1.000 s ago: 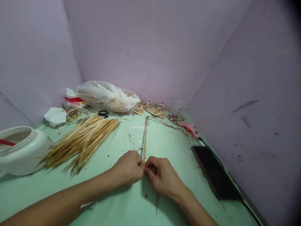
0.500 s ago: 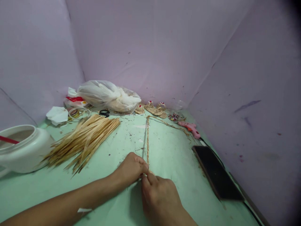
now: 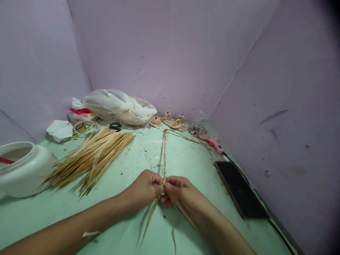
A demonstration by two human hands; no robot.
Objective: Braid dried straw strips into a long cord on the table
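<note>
A braided straw cord (image 3: 164, 156) runs from my fingers away across the green tabletop, bends at its far point and trails off to the right. My left hand (image 3: 150, 187) pinches the near end of the braid, and a loose flat strand (image 3: 150, 221) hangs down from it. Closed on the same end from the other side, my right hand (image 3: 179, 193) has another strand (image 3: 187, 214) passing under its palm. Both sets of fingertips nearly meet at the braid. A thin strand (image 3: 173, 239) dangles below them.
Left of my hands lies a bundle of dry straw strips (image 3: 92, 156), beside a white pot (image 3: 29, 170). Behind are a plastic bag (image 3: 119, 108), scissors (image 3: 115, 126) and small woven pieces (image 3: 172, 122). A pink glue gun (image 3: 211, 142) and a phone (image 3: 240, 189) lie right.
My right hand has turned and shifted up and right, so its fingers now face my left hand. Loose strands have come into view below. The whole view has shifted slightly.
</note>
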